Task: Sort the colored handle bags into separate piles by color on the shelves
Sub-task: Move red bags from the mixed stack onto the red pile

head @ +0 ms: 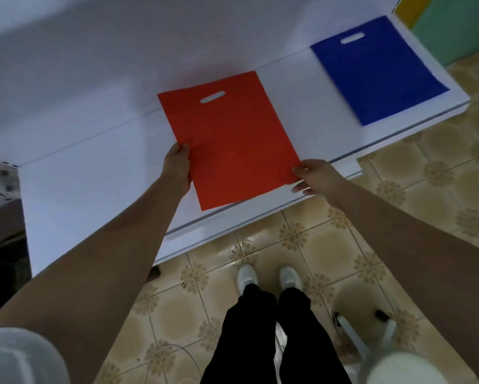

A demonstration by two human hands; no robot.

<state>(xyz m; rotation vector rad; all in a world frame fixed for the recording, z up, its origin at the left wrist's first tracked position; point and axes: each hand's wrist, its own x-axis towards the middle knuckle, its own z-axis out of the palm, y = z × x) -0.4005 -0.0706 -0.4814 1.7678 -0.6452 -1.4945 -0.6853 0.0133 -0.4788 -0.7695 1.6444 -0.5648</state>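
- A flat red non-woven handle bag (230,139) with an oval die-cut handle slot near its far edge lies over the white shelf surface (94,184), roughly at the middle of the shelf's width, turned slightly clockwise so its near corner points toward the shelf's front edge.
- The left hand (177,164) grips the red bag's left edge near the near-left corner; the thumb lies on top of the fabric and the fingers curl round the edge, mostly hidden under the bag.
- The right hand (314,176) pinches the red bag's near-right corner; the thumb presses on top and the fingers sit beneath the fabric at the shelf's front edge.
- Whether the bag rests fully flat on the shelf or is held just above it cannot be told.
- A flat blue non-woven handle bag (379,70) with the same oval slot lies on the same shelf, well apart to the right, near the shelf's right end. No hand touches it.
- A yellow panel (411,9) and a pale green panel (459,26) stand beyond the shelf's right end, in the upper right corner.
- Below the shelf is a beige patterned tile floor (426,189); the person's black trousers (274,336) and white shoes (248,275) show on it.
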